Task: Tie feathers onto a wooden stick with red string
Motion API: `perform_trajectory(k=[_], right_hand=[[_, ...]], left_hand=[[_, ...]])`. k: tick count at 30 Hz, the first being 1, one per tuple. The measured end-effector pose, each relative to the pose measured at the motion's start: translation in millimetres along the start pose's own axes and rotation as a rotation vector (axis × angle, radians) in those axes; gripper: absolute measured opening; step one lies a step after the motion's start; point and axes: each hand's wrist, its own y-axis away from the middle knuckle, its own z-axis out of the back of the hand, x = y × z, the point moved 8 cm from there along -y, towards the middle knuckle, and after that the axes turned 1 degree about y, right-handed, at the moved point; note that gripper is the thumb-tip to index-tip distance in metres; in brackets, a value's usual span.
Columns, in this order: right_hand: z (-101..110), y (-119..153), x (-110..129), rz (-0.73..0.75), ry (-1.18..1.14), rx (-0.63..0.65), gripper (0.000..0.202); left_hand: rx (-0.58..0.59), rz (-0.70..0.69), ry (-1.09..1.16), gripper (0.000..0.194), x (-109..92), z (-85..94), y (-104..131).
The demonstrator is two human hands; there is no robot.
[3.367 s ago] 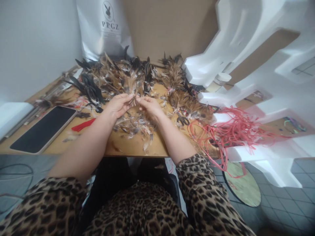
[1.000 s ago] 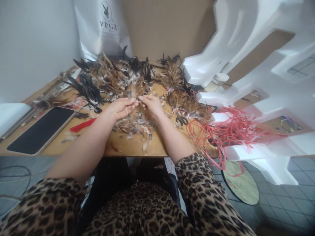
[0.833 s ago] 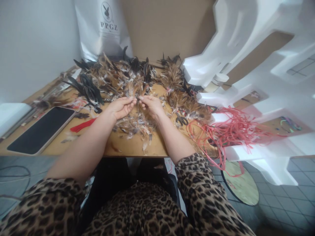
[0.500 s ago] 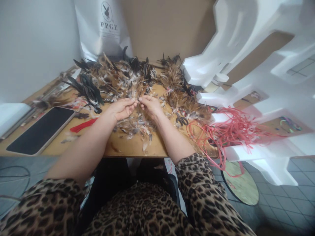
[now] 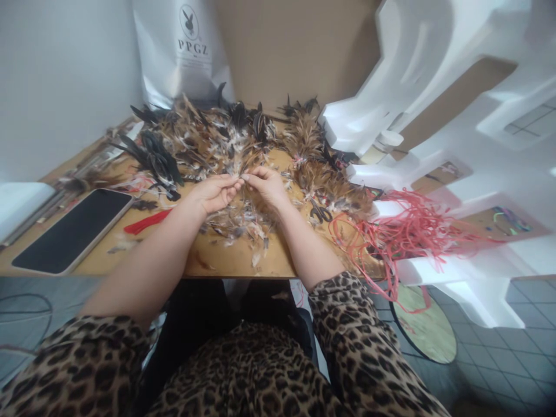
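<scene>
Head view; left hand (image 5: pixel 219 192) pinches the base of a small feather bunch (image 5: pixel 237 163) between thumb and fingers, remaining fingers curled below; right hand (image 5: pixel 267 186) has thumb and forefinger closed at the same base from the right; too small to tell whether a thread lies between them. Bunch fans up and away from the grip.

Change against half a second ago: right hand has turned flatter, its fingertips moved in to meet the left hand's, narrowing the gap; left hand about the same place; judged to mean the fine work at the base continues, bunch not released.

Around the grip: just nearer, loose feathers (image 5: pixel 237 223) on the table (image 5: pixel 278 263); beyond, a feather heap (image 5: pixel 191 136), with a silver bag (image 5: pixel 182 69) behind; left, black feathers (image 5: pixel 154 162); nearer and left, a red strip (image 5: pixel 145 222), then a phone (image 5: pixel 73 231); right, brown feather bundles (image 5: pixel 330 185), with scissors (image 5: pixel 321 212) just nearer than these; further right, tangled pink strings (image 5: pixel 417 226) and white moulded panels (image 5: pixel 356 124).

In the way: loose feathers crowd the space under the grip; string loops reach close to the scissors, a likely snag; right forearm runs just beside them.
</scene>
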Motion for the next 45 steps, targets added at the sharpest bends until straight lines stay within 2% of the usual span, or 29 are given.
perform_trajectory(k=[8, 23, 29, 34, 38, 45], right_hand=[[2.9, 0.8, -1.5, -0.045, 0.102, -0.045, 0.032], [4.8, -1.8, -4.8, -0.011, 0.207, -0.015, 0.032], [8.3, -3.9, -4.9, 0.052, 0.291, -0.073, 0.031], [7.6, -2.9, -8.1, 0.014, 0.207, -0.077, 0.034], [5.7, -0.7, -5.8, -0.042, 0.094, -0.029, 0.037], [7.6, -1.2, -4.0, -0.058, 0.079, -0.026, 0.037]], left_hand=[[-0.013, -0.158, -0.136, 0.019, -7.0, 2.8, -3.5], [-0.068, -0.205, -0.160, 0.018, -10.8, 7.1, -4.6], [-0.112, -0.251, -0.218, 0.014, -13.9, 5.6, -1.0], [-0.124, -0.284, -0.290, 0.009, -14.7, 4.2, 1.5], [-0.066, -0.244, -0.290, 0.007, -10.7, 2.4, 0.6], [-0.037, -0.192, -0.226, 0.005, -6.5, 4.1, -2.2]])
